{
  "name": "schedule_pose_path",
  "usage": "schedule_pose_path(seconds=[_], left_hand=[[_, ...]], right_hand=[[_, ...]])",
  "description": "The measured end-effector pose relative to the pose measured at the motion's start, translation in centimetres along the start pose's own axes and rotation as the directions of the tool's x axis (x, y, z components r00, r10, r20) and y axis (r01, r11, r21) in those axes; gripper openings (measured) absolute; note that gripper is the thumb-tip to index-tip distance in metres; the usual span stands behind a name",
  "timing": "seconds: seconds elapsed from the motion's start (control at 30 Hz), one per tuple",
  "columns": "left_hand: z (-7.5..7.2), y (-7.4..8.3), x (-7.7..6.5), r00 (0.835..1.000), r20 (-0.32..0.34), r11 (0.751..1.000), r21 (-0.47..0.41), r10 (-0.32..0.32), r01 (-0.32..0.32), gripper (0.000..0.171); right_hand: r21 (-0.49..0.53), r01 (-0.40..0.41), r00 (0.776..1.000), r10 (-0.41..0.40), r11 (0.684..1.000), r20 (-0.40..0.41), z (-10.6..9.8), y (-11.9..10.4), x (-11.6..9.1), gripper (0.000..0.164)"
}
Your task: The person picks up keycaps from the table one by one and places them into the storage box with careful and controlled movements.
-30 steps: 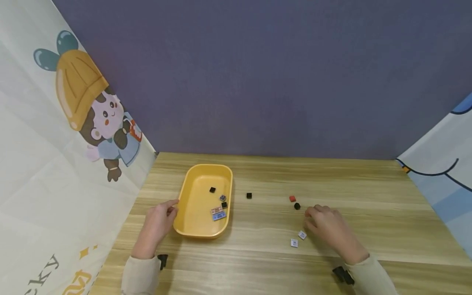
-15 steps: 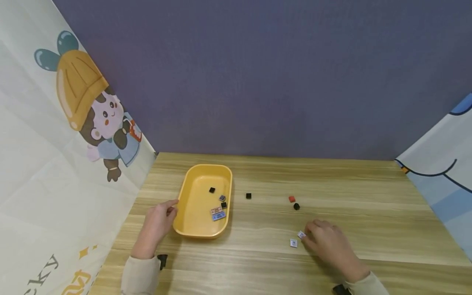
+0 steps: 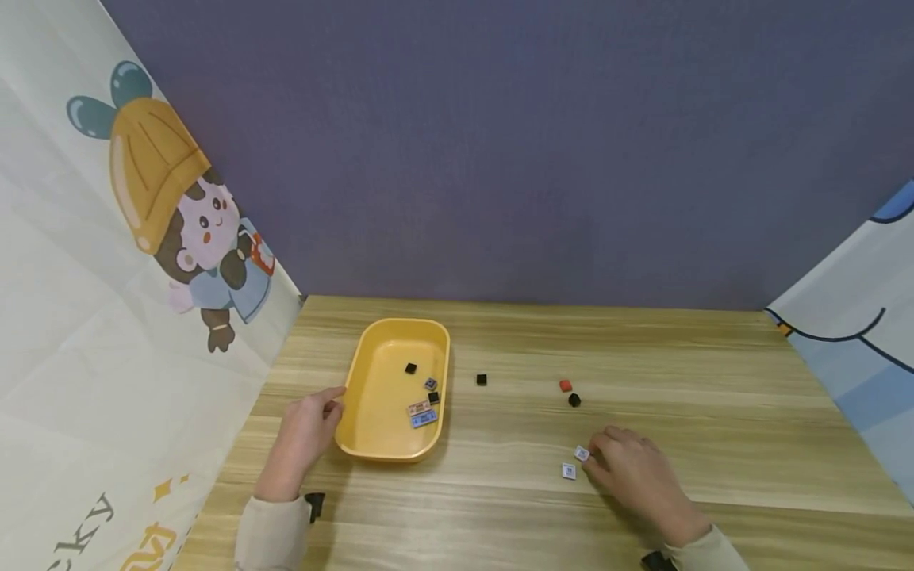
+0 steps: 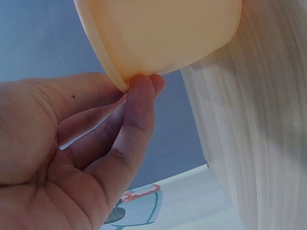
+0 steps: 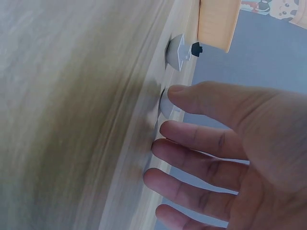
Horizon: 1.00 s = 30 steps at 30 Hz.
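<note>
A yellow plastic tray (image 3: 344,424) stands at the left of the table. My left hand (image 3: 307,432) pinches its left rim between thumb and fingers, as the left wrist view shows close up. At the right, my right hand (image 3: 635,480) is low over the table. Its thumb and index finger are at either side of a small white keycap (image 3: 581,454), pinching it at the table surface. The thumb covers part of that keycap in the right wrist view. Just nearer lies a second white keycap (image 3: 568,471). The remaining right fingers are spread and hold nothing.
Farther back on the wooden table (image 3: 678,357) lie a red keycap (image 3: 566,386), a black one (image 3: 574,400) beside it, and another black keycap (image 3: 481,380) near the tray. Inside the tray are several small keycaps, including a wide blue one (image 3: 424,419). A dark panel (image 3: 500,159) rises behind.
My right hand has come nearer and reached the farther white keycap, which has shifted very slightly left. The left hand stays on the tray rim.
</note>
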<state>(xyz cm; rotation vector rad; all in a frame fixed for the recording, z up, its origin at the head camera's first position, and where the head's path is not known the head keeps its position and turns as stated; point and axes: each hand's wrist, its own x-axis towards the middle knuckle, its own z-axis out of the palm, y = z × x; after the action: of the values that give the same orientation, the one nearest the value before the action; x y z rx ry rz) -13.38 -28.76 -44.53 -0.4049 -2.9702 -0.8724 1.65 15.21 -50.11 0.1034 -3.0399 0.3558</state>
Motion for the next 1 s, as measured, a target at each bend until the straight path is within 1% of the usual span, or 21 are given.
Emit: schedule_pose_path(seconds=[0.33,0.4,0.53,0.63,0.73,1.0], left_hand=[[0.0,0.0,0.0,1.0,0.0,1.0,0.0,-0.001,0.001,0.028],[0.0,0.0,0.1,1.0,0.001,1.0,-0.001,0.001,-0.001,0.028],[0.0,0.0,0.1,1.0,-0.004,1.0,-0.001,0.0,0.0,0.028],[0.0,0.0,0.1,1.0,-0.006,1.0,-0.003,0.001,-0.001,0.028],[0.0,0.0,0.1,1.0,-0.004,1.0,-0.004,0.008,-0.008,0.028],[0.0,0.0,0.0,1.0,-0.003,1.0,-0.001,0.015,-0.015,0.028]], right_hand=[[0.007,0.002,1.0,-0.002,1.0,-0.002,0.1,-0.1,0.0,0.017],[0.01,0.003,1.0,-0.003,1.0,-0.018,0.1,-0.1,0.1,0.017],[0.02,0.025,0.997,-0.023,0.999,-0.077,0.2,-0.2,0.6,0.015],[0.029,0.043,0.994,-0.04,0.999,-0.102,0.0,-0.5,1.3,0.015],[0.039,0.062,0.993,-0.057,0.997,-0.107,-0.3,-1.0,2.1,0.016],[0.102,0.143,0.984,-0.13,0.984,-0.117,-1.2,-2.8,5.2,0.018]])
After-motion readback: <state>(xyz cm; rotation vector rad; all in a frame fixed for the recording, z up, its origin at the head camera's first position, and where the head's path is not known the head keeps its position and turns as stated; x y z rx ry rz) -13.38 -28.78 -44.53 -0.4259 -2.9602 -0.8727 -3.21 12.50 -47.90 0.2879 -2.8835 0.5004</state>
